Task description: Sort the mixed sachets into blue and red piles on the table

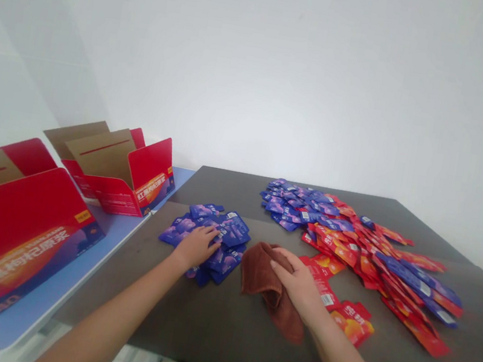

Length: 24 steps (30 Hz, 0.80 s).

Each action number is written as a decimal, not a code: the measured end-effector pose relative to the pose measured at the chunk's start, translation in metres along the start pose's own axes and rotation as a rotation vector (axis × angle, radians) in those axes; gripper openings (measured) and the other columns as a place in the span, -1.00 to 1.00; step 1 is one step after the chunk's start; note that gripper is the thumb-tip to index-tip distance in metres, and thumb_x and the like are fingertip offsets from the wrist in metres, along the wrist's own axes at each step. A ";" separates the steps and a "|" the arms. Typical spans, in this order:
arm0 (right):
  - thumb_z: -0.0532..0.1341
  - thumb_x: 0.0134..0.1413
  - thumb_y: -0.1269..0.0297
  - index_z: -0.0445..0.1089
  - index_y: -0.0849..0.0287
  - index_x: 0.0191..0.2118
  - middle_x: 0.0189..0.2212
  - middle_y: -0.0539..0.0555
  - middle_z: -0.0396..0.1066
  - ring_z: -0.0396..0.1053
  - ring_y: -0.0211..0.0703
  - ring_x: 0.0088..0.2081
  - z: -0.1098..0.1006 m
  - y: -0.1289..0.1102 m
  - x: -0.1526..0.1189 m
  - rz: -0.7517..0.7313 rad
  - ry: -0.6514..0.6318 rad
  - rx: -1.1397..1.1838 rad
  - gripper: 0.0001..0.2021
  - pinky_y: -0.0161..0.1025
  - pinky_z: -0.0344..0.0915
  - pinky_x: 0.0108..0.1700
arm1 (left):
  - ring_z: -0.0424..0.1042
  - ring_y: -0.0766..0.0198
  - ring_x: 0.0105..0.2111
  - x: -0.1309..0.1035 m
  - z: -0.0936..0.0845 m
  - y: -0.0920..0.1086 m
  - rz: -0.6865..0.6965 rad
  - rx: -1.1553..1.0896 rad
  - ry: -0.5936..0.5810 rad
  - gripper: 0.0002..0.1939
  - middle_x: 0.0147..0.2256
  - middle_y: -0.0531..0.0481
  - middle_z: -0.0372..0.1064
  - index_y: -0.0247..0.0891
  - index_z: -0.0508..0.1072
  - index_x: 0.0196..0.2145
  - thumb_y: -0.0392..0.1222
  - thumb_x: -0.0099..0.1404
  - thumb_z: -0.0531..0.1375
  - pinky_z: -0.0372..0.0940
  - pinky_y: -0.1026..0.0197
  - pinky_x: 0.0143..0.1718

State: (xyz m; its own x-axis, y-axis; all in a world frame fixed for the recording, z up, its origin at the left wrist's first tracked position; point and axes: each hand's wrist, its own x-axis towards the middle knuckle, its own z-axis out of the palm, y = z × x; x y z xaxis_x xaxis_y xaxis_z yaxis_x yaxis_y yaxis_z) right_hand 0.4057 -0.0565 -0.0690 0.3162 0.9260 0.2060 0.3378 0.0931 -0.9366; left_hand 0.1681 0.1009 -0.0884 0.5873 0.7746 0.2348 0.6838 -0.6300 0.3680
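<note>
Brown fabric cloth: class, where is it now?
In the head view, the brown cloth is in the right hand, right of centre, between flat purple pouches and flat red pouches.

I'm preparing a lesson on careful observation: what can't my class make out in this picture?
All in the head view:
- Near red box: its far left part is cut off by the left edge; its inside is hidden by the red front panel.
- Blue packets: some are covered by the left hand.
- Whatever lies beneath the brown cloth: covered.
- Small print on the red packets: too small and blurred.
</note>
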 end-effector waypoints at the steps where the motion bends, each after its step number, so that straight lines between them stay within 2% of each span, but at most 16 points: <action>1: 0.22 0.02 0.16 0.47 0.13 -0.08 -0.02 0.11 0.48 0.39 0.04 0.04 0.000 0.000 0.003 -0.007 0.007 -0.002 -0.66 -0.02 0.25 0.12 | 0.31 0.03 0.13 0.002 -0.004 0.001 0.005 0.019 -0.014 -0.66 0.09 -0.20 0.38 -0.20 0.48 -0.04 -0.07 0.28 0.13 0.08 0.04 0.20; 5: 0.19 0.05 0.15 0.46 0.12 -0.09 -0.04 0.09 0.49 0.39 0.01 0.03 0.004 0.011 0.012 -0.023 -0.015 0.054 -0.69 -0.06 0.27 0.11 | 0.31 0.01 0.13 0.025 -0.018 0.008 0.031 0.093 -0.036 -0.59 0.09 -0.29 0.36 -0.32 0.42 0.04 -0.10 0.33 0.04 0.09 0.05 0.19; 8: 0.20 0.05 0.14 0.45 0.12 -0.07 -0.05 0.08 0.49 0.40 0.00 0.02 0.010 0.024 0.012 0.008 0.004 0.128 -0.67 -0.06 0.28 0.10 | 0.27 0.04 0.16 0.058 -0.019 0.016 0.060 0.115 -0.043 -0.55 0.12 -0.30 0.32 -0.38 0.35 0.11 -0.15 0.36 -0.02 0.05 0.07 0.22; 10: 0.20 0.04 0.16 0.45 0.11 -0.06 -0.04 0.08 0.49 0.40 0.01 0.02 0.013 0.031 0.010 0.018 0.017 0.158 -0.67 -0.05 0.27 0.11 | 0.24 0.07 0.18 0.087 -0.012 0.025 0.082 0.119 -0.058 -0.54 0.16 -0.27 0.29 -0.37 0.30 0.15 -0.19 0.35 -0.02 0.04 0.10 0.22; 13: 0.22 0.03 0.21 0.44 0.12 -0.05 -0.03 0.09 0.48 0.40 0.02 0.03 0.016 0.035 0.006 0.032 0.038 0.155 -0.67 -0.02 0.25 0.12 | 0.24 0.10 0.19 0.137 0.009 0.046 0.124 0.127 -0.098 -0.52 0.18 -0.23 0.26 -0.32 0.26 0.19 -0.23 0.32 0.02 0.05 0.14 0.21; 16: 0.21 0.02 0.23 0.43 0.14 -0.03 -0.03 0.12 0.48 0.39 0.03 0.03 0.017 0.035 0.003 0.068 0.040 0.130 -0.65 0.00 0.24 0.13 | 0.26 0.13 0.17 0.182 0.042 0.076 0.188 0.135 -0.163 -0.53 0.17 -0.20 0.27 -0.29 0.26 0.18 -0.23 0.32 0.05 0.07 0.19 0.19; 18: 0.21 0.02 0.24 0.44 0.13 -0.03 -0.03 0.12 0.48 0.40 0.03 0.02 0.017 0.034 0.003 0.079 0.042 0.122 -0.65 -0.01 0.25 0.13 | 0.25 0.12 0.17 0.207 0.066 0.097 0.219 0.150 -0.203 -0.52 0.19 -0.22 0.25 -0.31 0.26 0.17 -0.16 0.32 0.08 0.08 0.19 0.17; 22: 0.21 0.00 0.29 0.46 0.12 -0.07 -0.08 0.09 0.50 0.42 0.02 -0.02 0.016 0.034 0.005 0.094 0.058 0.136 -0.67 -0.04 0.29 0.08 | 0.16 -0.10 0.21 0.233 0.106 0.121 0.208 0.210 -0.247 -0.33 0.20 -0.37 0.19 -0.36 0.25 0.16 0.09 0.22 0.21 0.06 -0.01 0.17; 24: 0.21 -0.01 0.30 0.47 0.12 -0.08 -0.09 0.08 0.50 0.43 0.01 -0.04 0.016 0.033 0.006 0.099 0.044 0.142 -0.68 -0.06 0.31 0.05 | 0.19 -0.11 0.18 0.236 0.117 0.124 0.210 0.236 -0.273 -0.35 0.15 -0.38 0.24 -0.36 0.30 0.11 0.13 0.21 0.22 0.09 -0.07 0.15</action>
State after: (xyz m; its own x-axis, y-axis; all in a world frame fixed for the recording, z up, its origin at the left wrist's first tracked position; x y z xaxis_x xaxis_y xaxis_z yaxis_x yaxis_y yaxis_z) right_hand 0.4042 -0.0421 -0.1032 0.3808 0.9168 0.1204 0.1756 0.0562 -0.9829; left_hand 0.4419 0.1989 -0.0930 0.7959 0.6050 0.0236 0.5991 -0.7925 0.1139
